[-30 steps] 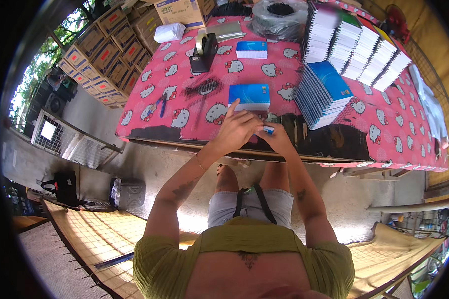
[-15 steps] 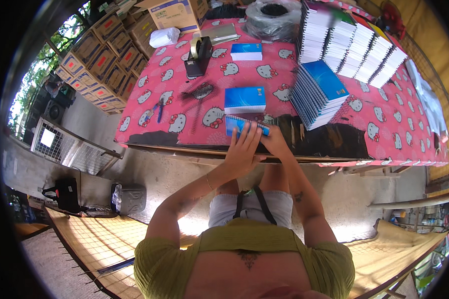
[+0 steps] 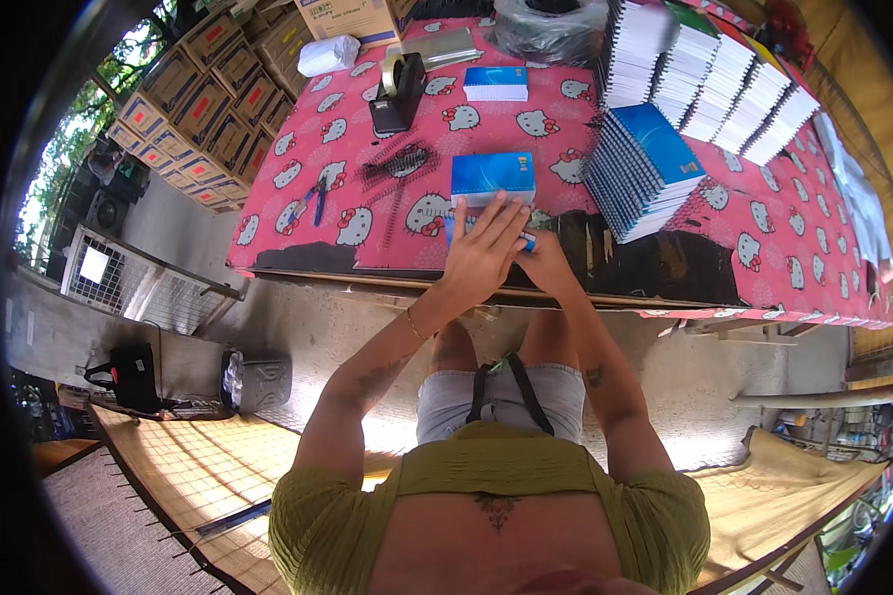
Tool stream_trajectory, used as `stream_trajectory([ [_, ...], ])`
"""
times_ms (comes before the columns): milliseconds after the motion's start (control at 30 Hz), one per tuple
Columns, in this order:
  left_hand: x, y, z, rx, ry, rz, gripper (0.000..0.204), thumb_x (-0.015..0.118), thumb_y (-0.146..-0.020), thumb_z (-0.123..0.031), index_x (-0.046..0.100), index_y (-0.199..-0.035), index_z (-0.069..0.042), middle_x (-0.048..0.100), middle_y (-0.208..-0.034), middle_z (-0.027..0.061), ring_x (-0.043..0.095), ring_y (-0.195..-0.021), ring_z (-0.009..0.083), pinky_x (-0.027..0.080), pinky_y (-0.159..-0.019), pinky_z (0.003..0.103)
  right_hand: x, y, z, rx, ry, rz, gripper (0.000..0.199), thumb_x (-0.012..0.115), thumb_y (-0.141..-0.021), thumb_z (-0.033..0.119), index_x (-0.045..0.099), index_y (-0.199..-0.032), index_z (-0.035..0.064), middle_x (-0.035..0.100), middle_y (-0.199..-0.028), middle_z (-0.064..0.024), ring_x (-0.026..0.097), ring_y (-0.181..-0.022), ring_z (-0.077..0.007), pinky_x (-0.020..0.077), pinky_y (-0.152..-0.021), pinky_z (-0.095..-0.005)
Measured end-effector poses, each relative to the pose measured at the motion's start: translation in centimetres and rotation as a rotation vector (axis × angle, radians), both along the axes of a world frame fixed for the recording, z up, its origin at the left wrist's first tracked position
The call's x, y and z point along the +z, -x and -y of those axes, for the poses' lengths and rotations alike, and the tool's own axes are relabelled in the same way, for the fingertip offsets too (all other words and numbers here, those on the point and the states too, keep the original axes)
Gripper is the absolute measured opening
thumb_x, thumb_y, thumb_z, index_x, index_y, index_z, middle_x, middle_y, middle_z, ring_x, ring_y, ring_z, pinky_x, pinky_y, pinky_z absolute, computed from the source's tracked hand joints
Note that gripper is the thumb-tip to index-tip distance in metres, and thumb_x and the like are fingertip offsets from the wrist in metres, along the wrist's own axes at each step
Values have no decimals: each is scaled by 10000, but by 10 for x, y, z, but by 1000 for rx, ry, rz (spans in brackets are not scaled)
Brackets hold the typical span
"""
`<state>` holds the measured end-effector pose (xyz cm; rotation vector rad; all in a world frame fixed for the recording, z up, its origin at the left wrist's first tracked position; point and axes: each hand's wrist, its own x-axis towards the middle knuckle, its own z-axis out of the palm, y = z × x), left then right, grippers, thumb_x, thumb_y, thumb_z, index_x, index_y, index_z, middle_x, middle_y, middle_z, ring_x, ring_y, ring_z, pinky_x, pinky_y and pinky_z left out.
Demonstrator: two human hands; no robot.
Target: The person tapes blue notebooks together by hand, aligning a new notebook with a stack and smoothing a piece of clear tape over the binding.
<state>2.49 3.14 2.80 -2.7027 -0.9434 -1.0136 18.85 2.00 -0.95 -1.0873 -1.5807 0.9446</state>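
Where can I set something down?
On pink patterned cloth, between the near blue-topped paper block and the far one, or between the blue spiral-bound notebooks and the pale sheet. Crowded: around left hand and right hand, and back right under white spiral-bound stacks.

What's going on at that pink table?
A person's left hand lies spread over a small blue-covered paper notebook, while the right hand holds its right end. Just beyond sits a rectangular blue-topped stack of white paper. Farther right, blue-covered spiral-bound notebooks are stacked on the pink cat-patterned table cover.
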Motion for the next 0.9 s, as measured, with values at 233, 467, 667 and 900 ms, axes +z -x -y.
stream_trajectory([
  [233, 3, -2, -3, -29, 86, -54, 518, 513, -1000, -310, 462, -1443, -46, 458, -1492, 140, 372, -1423, 351, 115, -1157, 639, -8, -3, -6, -48, -188, 42, 184, 636, -859, 87, 660, -1002, -25, 704, -853, -185, 697, -751, -242, 523, -702, -365],
  [467, -23, 0, 33, 23, 72, 78, 629, 510, -995, -354, 349, -1511, -32, 341, -1554, 216, 305, -1446, 408, 136, -1159, 611, -10, -3, -6, -35, -77, -42, 226, 658, -862, 112, 665, -1053, -9, 705, -869, -183, 703, -763, -251, 522, -702, -363],
  [667, 14, 6, -6, -67, 53, 144, 140, 685, -891, -176, 717, -1016, -120, 700, -955, 2, 657, -938, 200, 195, -1160, 571, 13, -10, 3, 19, 10, 120, 333, 726, -873, 206, 656, -1105, -22, 700, -848, -168, 680, -776, -223, 525, -724, -344],
  [900, 14, 9, -1, -102, 103, 181, 167, 721, -854, -141, 702, -1018, -117, 699, -958, 12, 658, -953, 216, 205, -1166, 541, 57, -52, 25, 61, 32, 49, 240, 693, -916, 102, 700, -1116, -32, 737, -939, -105, 671, -890, -106, 530, -826, -258],
])
